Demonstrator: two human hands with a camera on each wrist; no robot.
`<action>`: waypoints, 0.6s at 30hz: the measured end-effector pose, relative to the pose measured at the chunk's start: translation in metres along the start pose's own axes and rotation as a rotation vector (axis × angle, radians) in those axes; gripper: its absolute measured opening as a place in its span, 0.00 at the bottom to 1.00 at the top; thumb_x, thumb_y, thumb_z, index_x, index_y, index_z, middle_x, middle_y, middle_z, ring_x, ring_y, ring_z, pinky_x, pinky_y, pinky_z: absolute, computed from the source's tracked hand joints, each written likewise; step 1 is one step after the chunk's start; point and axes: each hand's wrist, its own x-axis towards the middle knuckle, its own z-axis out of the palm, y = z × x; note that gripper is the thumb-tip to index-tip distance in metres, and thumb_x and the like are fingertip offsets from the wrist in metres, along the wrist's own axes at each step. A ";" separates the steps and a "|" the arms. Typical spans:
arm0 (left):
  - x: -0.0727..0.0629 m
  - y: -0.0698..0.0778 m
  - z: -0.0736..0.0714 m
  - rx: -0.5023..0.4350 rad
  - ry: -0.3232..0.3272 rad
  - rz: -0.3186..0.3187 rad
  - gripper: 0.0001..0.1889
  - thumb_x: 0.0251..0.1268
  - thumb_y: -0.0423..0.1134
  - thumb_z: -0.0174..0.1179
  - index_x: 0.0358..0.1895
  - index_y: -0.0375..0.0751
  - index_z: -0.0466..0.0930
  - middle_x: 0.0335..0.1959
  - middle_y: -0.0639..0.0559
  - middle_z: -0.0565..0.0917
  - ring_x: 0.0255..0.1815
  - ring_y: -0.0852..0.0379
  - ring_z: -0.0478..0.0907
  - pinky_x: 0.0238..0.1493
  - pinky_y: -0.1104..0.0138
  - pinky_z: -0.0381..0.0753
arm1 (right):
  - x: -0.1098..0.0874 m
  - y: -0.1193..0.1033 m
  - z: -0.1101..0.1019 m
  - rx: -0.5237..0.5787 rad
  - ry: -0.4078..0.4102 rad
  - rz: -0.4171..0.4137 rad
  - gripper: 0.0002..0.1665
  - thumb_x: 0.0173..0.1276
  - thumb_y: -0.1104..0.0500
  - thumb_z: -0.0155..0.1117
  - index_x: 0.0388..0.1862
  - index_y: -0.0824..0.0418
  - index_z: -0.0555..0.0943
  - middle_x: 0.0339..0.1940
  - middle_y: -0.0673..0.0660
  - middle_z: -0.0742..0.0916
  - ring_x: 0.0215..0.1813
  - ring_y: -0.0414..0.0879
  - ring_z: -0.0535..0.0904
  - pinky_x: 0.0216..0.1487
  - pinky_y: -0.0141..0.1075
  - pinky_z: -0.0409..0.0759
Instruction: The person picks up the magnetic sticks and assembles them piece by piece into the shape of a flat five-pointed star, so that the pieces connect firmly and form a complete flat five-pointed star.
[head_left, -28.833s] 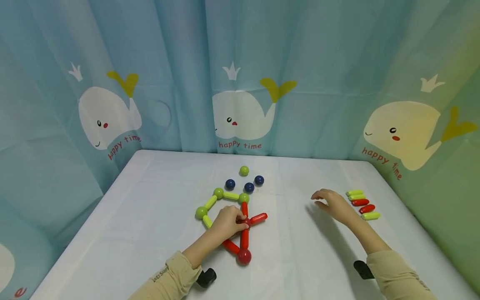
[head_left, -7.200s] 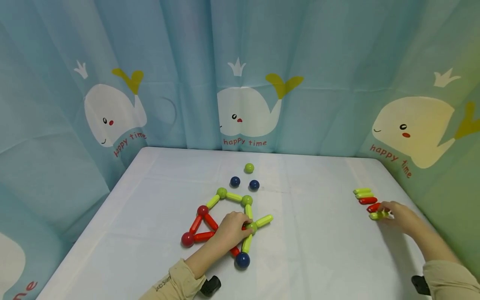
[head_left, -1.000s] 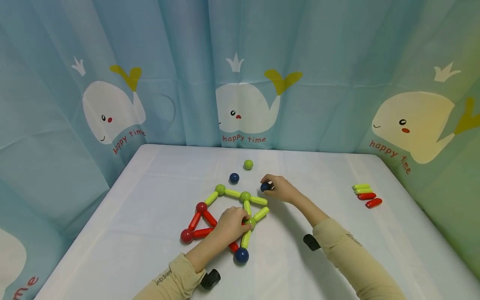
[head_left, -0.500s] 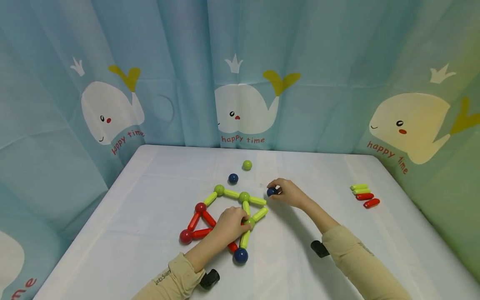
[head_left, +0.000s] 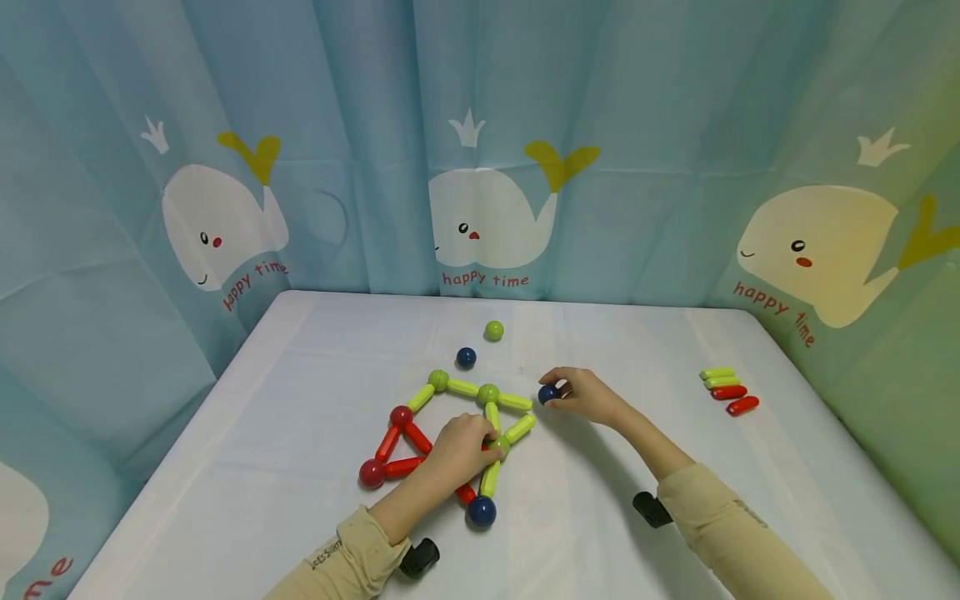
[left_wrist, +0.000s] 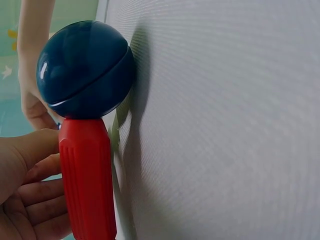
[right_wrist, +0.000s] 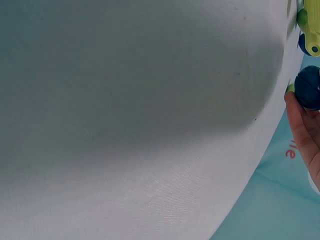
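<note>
A flat frame of magnetic sticks and balls lies on the white table. My left hand (head_left: 459,450) is over its middle, thumb and fingers pinching a green ball (head_left: 500,447). Two green sticks, an upper one (head_left: 515,402) and a lower one (head_left: 521,428), point right from the frame with their free ends close together. Just right of these ends, my right hand (head_left: 588,397) pinches a dark blue ball (head_left: 548,394) between thumb and fingers. Another blue ball (left_wrist: 85,70) caps a red stick (left_wrist: 87,180) at the near corner. My left palm hides part of the frame.
Behind the frame lie a loose blue ball (head_left: 466,358) and a green ball (head_left: 494,331). Two green sticks (head_left: 720,377) and two red sticks (head_left: 736,400) lie at the table's right. A whale-print curtain (head_left: 645,150) hangs behind the table (head_left: 300,350).
Over the longer span, frame pieces changed colour and a red triangle appeared at left. A green stick left the right-hand row and joined the frame. Lately my right hand brought the blue ball nearer.
</note>
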 end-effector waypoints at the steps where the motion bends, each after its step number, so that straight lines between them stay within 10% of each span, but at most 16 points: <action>1: 0.000 0.000 0.000 0.001 0.001 0.001 0.09 0.52 0.41 0.69 0.23 0.43 0.79 0.20 0.57 0.70 0.25 0.60 0.65 0.30 0.71 0.64 | 0.000 0.000 0.000 0.005 -0.002 -0.004 0.20 0.60 0.68 0.65 0.50 0.75 0.76 0.48 0.69 0.82 0.42 0.55 0.83 0.41 0.37 0.83; 18: 0.001 0.000 0.000 0.004 0.006 0.018 0.13 0.53 0.41 0.69 0.18 0.45 0.75 0.17 0.57 0.66 0.23 0.60 0.63 0.28 0.72 0.61 | -0.002 -0.005 0.006 0.073 -0.092 -0.041 0.15 0.60 0.65 0.67 0.43 0.71 0.77 0.41 0.65 0.83 0.38 0.47 0.82 0.39 0.31 0.81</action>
